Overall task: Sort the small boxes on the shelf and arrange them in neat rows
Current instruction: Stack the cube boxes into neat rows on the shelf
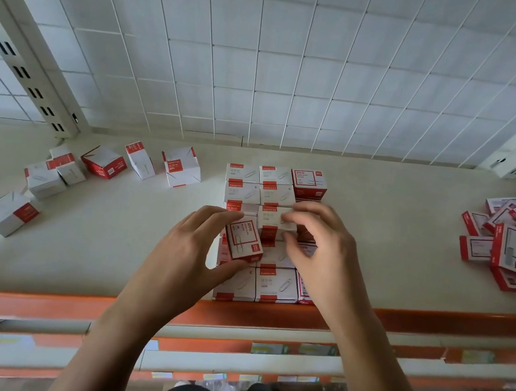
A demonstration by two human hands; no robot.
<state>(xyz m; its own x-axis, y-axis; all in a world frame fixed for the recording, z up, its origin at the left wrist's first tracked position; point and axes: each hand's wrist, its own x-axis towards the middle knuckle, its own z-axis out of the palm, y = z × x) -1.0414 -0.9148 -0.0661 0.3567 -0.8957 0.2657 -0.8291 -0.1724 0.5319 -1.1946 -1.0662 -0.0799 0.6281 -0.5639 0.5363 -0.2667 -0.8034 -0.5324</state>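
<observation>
Centrally, a red-framed box (pixel 243 238) is pinched by the left hand (pixel 187 251) over the arranged block (pixel 276 284), its long axis skewed to the rows, while the adjoining white box (pixel 275 219) is gripped by the right hand (pixel 324 253).

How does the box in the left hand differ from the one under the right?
Pose: the tilted box pinched by the left hand stands askew above the block; the white box gripped by the right hand sits square in its row. Face: the tilted box shows a red-framed label with a paper clip drawing; the white box shows white above a red band. Both are small and red-and-white.
</observation>
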